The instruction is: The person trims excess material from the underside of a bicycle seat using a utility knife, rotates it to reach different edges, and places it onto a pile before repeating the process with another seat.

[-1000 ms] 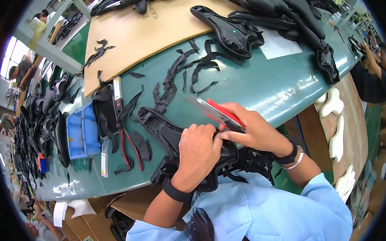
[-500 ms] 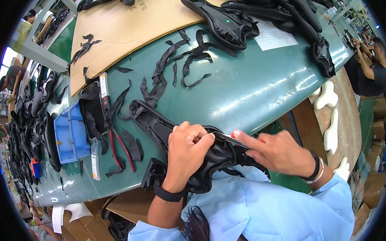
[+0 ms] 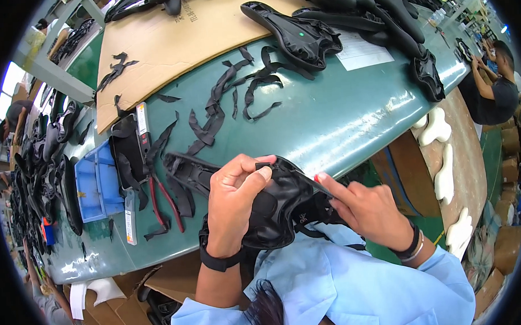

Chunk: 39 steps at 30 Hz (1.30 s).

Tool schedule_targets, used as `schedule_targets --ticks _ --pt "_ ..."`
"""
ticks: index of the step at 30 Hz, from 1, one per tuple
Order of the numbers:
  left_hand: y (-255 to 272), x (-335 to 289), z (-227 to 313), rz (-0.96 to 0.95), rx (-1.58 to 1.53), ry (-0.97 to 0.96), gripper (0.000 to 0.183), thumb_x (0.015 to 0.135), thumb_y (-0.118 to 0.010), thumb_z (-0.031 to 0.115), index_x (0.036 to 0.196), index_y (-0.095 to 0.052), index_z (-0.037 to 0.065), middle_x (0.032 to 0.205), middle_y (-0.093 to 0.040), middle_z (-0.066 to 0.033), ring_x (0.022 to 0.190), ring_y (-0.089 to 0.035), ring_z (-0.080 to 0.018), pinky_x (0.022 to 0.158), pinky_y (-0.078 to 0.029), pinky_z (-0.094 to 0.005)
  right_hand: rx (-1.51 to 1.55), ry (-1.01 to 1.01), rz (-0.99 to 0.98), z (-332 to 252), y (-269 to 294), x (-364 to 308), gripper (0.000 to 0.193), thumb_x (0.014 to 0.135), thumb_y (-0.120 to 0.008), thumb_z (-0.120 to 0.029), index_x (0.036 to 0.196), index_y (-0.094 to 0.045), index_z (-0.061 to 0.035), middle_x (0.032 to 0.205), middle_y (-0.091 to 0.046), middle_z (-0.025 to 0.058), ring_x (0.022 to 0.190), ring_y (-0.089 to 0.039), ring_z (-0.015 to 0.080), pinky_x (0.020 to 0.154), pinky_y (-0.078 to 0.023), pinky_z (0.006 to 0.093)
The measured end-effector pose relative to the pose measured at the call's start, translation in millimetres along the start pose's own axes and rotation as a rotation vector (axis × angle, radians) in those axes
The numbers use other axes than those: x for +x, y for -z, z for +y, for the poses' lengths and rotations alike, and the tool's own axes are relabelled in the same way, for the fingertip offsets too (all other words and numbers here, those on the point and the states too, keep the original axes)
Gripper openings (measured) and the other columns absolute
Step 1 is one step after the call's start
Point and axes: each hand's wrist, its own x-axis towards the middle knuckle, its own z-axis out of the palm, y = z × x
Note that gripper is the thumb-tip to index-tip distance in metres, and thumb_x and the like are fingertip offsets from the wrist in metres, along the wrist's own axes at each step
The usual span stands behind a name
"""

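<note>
An upturned black bicycle saddle (image 3: pixel 285 190) rests between my lap and the table's near edge, its hollow underside facing up. My left hand (image 3: pixel 230 204) is closed at its far rim, thumb and forefinger pinching a short black flap of cover (image 3: pixel 263 164). My right hand (image 3: pixel 373 213) grips a thin knife (image 3: pixel 315 185) with a bit of red at the fingertips. The blade lies along the saddle's right rim, a short way from my left hand. My right palm hides most of the handle.
On the green table (image 3: pixel 317 122) lie black cover scraps (image 3: pixel 214 100), red-handled pliers (image 3: pixel 172 204) and a blue bin (image 3: pixel 96 184). Another upturned saddle (image 3: pixel 293 36) sits beyond, near a cardboard sheet (image 3: pixel 168 56). White saddle-shaped pieces (image 3: pixel 444 175) stand right. A person (image 3: pixel 496 91) works far right.
My left hand has shifted slightly left and up, and the pinched flap now shows. The knife has drawn back from it along the rim, and the saddle has turned a little.
</note>
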Motion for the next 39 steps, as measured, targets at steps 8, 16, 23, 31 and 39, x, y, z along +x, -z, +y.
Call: schedule_targets --ticks 8,16,23,31,39 --pt "-12 2 -3 -0.008 1.467 -0.489 0.018 0.078 -0.070 0.015 0.086 -0.057 0.003 0.081 -0.057 -0.0104 0.072 -0.052 -0.0278 0.069 -0.041 -0.0372 -0.030 0.071 -0.046 14 6 29 0.058 0.087 -0.066 -0.017 0.142 -0.048 -0.0260 0.062 -0.051 0.0038 0.049 -0.052 0.0236 0.045 -0.039 0.0370" --pt "4 19 -18 -0.034 0.988 -0.372 0.009 0.070 -0.062 0.010 0.065 -0.058 0.004 0.071 -0.046 -0.0063 0.077 -0.042 -0.0240 0.081 -0.032 -0.0377 0.071 0.073 -0.099 23 -3 24 0.058 0.085 -0.068 -0.017 0.140 -0.051 -0.0231 0.063 -0.052 0.0039 0.049 -0.053 0.0236 0.046 -0.041 0.0356" --pt "0 24 -23 0.004 0.931 -0.321 0.016 0.073 -0.059 0.010 0.060 -0.055 0.002 0.064 -0.040 -0.0051 0.075 -0.040 -0.0212 0.082 -0.028 -0.0360 0.160 0.150 0.045 13 -12 25 0.061 0.086 -0.066 -0.015 0.144 -0.047 -0.0197 0.059 -0.047 0.0044 0.044 -0.049 0.0218 0.042 -0.041 0.0332" --pt "-8 26 -7 0.249 0.120 0.033 0.038 0.090 -0.052 0.016 0.057 -0.040 0.003 0.057 -0.036 -0.0021 0.061 -0.033 -0.0144 0.060 -0.026 -0.0287 0.144 -0.072 -0.018 -19 -22 -12 0.064 0.089 -0.064 -0.018 0.147 -0.038 -0.0083 0.058 -0.049 0.0085 0.041 -0.048 0.0246 0.037 -0.040 0.0376" --pt "7 34 -7 0.386 0.039 -0.413 0.027 0.097 -0.057 0.022 0.109 -0.062 -0.001 0.099 -0.065 -0.0084 0.097 -0.056 -0.0165 0.094 -0.039 -0.0368 0.346 -0.115 -0.003 -25 -23 -13 0.059 0.092 -0.061 -0.020 0.145 -0.039 -0.0048 0.066 -0.062 0.0132 0.050 -0.058 0.0333 0.044 -0.042 0.0447"
